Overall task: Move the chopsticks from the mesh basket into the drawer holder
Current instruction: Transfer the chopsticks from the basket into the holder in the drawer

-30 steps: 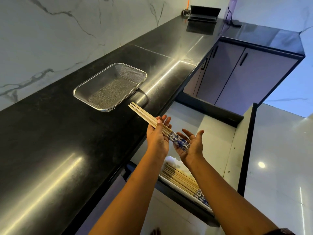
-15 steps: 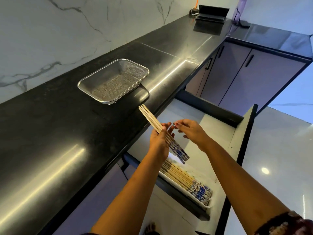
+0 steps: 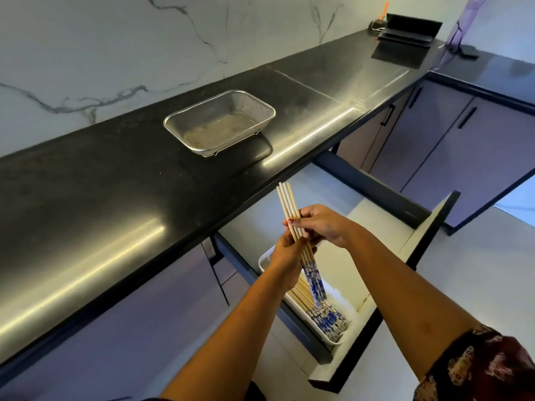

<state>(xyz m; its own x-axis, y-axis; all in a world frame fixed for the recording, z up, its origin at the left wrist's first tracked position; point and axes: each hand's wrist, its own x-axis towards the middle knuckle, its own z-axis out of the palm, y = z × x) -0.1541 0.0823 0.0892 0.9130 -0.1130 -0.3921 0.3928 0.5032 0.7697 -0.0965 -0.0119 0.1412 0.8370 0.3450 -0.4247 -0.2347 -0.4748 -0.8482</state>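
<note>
Both hands meet over the open drawer (image 3: 385, 224), each with its grip clamped on one small bundle of chopsticks (image 3: 292, 215); the left hand (image 3: 285, 260) wraps the bundle from below, near its middle, while the right hand (image 3: 321, 225) closes on it from above, fingers (image 3: 299, 222) pinched across the sticks just above the left hand; the two hands touch. The bundle stands steeply tilted; its plain wooden tips point up and away, towards the front edge of the tabletop (image 3: 115, 204), and its blue-and-white patterned ends hang down towards the drawer.

Under those lower ends lies a white holder (image 3: 265, 260) along the left side of the drawer; a row of more chopsticks (image 3: 325, 321) lies flat in it, their patterned ends towards the near end of the holder; whether the held bundle touches the row cannot be told.

The mesh basket (image 3: 246, 107) sits on the black tabletop, well apart from the hands, close to the marble wall (image 3: 115, 53); no chopsticks show inside it.

At the far end of the tabletop stands a dark folded object (image 3: 408, 31); dark-handled cupboard doors (image 3: 451, 140) run below the corner. A patterned sleeve (image 3: 477, 369) covers the right upper arm.
</note>
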